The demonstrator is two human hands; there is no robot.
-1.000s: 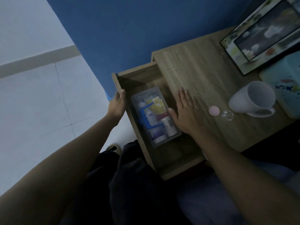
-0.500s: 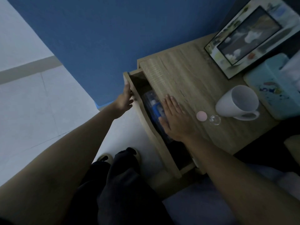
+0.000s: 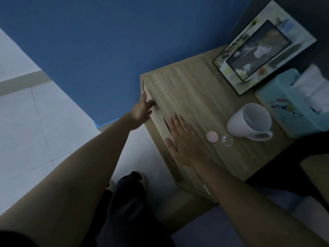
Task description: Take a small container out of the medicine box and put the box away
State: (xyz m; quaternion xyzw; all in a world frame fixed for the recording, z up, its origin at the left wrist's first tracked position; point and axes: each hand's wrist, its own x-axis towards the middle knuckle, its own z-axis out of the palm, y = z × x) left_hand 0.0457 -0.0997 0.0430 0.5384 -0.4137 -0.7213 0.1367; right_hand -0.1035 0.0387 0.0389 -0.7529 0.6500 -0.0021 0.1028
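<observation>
The wooden nightstand's drawer (image 3: 158, 120) is pushed in almost flush, and the medicine box inside it is hidden. My left hand (image 3: 142, 109) presses flat against the drawer's front, fingers apart, holding nothing. My right hand (image 3: 183, 139) lies palm down on the nightstand top (image 3: 187, 93) near its front edge, fingers spread and empty. Just right of that hand sit a small round pink lid (image 3: 212, 136) and a small clear container (image 3: 226, 140) on the top.
A white mug (image 3: 249, 122) lies on its side behind the container. A framed picture (image 3: 263, 47) leans at the back right and a turquoise tissue box (image 3: 293, 104) stands at the right. A blue wall is behind; pale floor tiles are at the left.
The drawer, wide open a second ago with the medicine box showing, has slid shut under my left hand. My right hand stayed flat on the top.
</observation>
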